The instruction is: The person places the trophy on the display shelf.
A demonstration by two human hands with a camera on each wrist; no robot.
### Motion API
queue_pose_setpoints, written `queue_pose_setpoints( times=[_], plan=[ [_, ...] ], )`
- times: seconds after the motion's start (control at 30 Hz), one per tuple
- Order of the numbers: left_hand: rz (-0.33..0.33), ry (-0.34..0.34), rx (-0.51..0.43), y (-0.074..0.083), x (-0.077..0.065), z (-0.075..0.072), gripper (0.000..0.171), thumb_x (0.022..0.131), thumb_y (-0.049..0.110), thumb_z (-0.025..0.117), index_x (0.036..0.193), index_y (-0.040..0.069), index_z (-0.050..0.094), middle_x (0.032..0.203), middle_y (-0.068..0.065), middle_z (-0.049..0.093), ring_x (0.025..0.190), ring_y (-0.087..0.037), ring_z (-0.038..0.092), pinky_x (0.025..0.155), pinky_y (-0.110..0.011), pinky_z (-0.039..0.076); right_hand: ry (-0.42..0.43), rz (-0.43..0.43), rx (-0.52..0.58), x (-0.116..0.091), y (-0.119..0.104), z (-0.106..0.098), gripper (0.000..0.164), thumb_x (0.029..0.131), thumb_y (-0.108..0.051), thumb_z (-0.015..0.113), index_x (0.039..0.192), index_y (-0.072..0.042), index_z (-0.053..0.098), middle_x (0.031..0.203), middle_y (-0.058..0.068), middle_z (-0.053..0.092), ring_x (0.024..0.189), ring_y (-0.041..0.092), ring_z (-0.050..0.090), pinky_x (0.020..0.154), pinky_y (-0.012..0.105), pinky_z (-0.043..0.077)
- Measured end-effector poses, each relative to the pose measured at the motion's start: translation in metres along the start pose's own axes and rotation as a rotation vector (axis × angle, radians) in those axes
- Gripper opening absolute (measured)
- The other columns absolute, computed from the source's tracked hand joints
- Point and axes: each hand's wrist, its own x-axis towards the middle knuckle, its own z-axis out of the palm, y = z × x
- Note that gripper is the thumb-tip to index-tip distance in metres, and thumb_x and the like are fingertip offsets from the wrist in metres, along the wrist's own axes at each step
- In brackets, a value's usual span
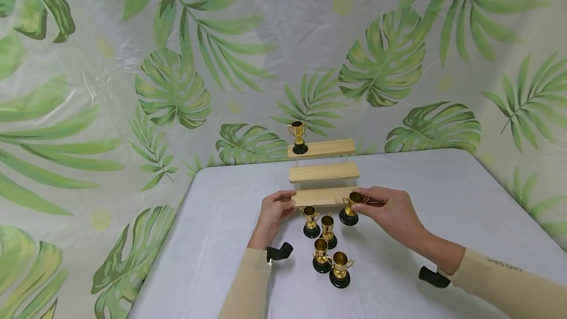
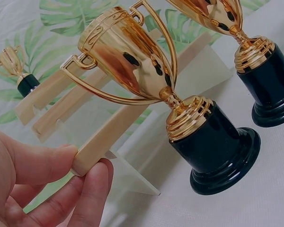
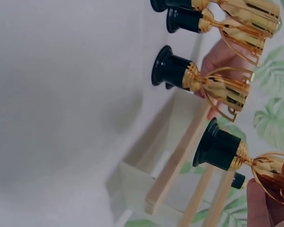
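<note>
A three-step wooden display shelf (image 1: 323, 172) stands on the table at the back. My left hand (image 1: 272, 213) pinches the left end of its lowest board (image 2: 102, 144) between thumb and fingers. At the board's right end, my right hand (image 1: 390, 210) holds a small gold trophy cup (image 1: 350, 208) by its cup part, its black base (image 3: 217, 144) hanging free of the fingers. Several like trophies stand upright in front of the shelf, among them one cup (image 1: 309, 221) close to my left hand and another (image 1: 340, 270) nearest me.
One trophy (image 1: 299, 137) stands on the left end of the top board. A white cloth (image 1: 212, 240) covers the table. Behind it hangs a leaf-patterned curtain (image 1: 283, 38). Clear side supports (image 3: 137, 189) hold up the boards.
</note>
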Motion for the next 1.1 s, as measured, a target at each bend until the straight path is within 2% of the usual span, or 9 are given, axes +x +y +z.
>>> queue_pose_setpoints(
  times=[0.43,0.6,0.73,0.9,1.1],
  plan=[
    [-0.010,0.005,0.003,0.000,0.002,-0.001,0.029,0.085,-0.007,0.072,0.114,0.000,0.074,0.100,-0.011,0.068,0.078,-0.017,0.066,0.074,-0.032,0.060,0.029,-0.030,-0.005,0.014,-0.007,-0.003,0.040,0.084,-0.034,0.083,0.120,-0.016,0.076,0.099,-0.007,0.074,0.080,0.009,0.070,0.064,0.026,0.058],
    [-0.021,0.001,0.006,-0.001,0.003,-0.001,0.029,0.086,-0.008,0.071,0.114,0.001,0.074,0.104,-0.016,0.067,0.079,-0.018,0.067,0.075,-0.032,0.059,0.036,-0.031,-0.008,0.019,-0.009,-0.004,0.042,0.084,-0.034,0.083,0.120,-0.016,0.076,0.099,-0.008,0.074,0.081,0.009,0.070,0.064,0.026,0.057],
    [-0.020,-0.002,0.001,-0.001,0.003,-0.001,0.029,0.087,-0.009,0.069,0.114,0.000,0.074,0.107,-0.018,0.067,0.079,-0.017,0.067,0.075,-0.032,0.060,0.037,-0.033,-0.005,0.024,-0.010,-0.004,0.042,0.084,-0.033,0.083,0.120,-0.014,0.076,0.100,-0.005,0.075,0.081,0.011,0.071,0.063,0.026,0.057],
    [-0.016,0.001,-0.008,-0.001,0.002,-0.001,0.029,0.086,-0.008,0.071,0.113,0.000,0.074,0.103,-0.016,0.068,0.078,-0.017,0.067,0.075,-0.032,0.060,0.042,-0.040,0.009,0.030,-0.011,-0.004,0.040,0.084,-0.032,0.083,0.120,-0.014,0.076,0.101,-0.002,0.075,0.081,0.014,0.071,0.064,0.025,0.058],
    [-0.013,0.001,-0.013,-0.001,0.003,0.000,0.029,0.086,-0.007,0.071,0.114,0.001,0.074,0.102,-0.017,0.068,0.079,-0.018,0.068,0.075,-0.032,0.060,0.050,-0.048,0.026,0.037,-0.012,-0.004,0.039,0.084,-0.032,0.083,0.119,-0.015,0.076,0.099,-0.003,0.075,0.081,0.011,0.071,0.064,0.025,0.058]
  ],
)
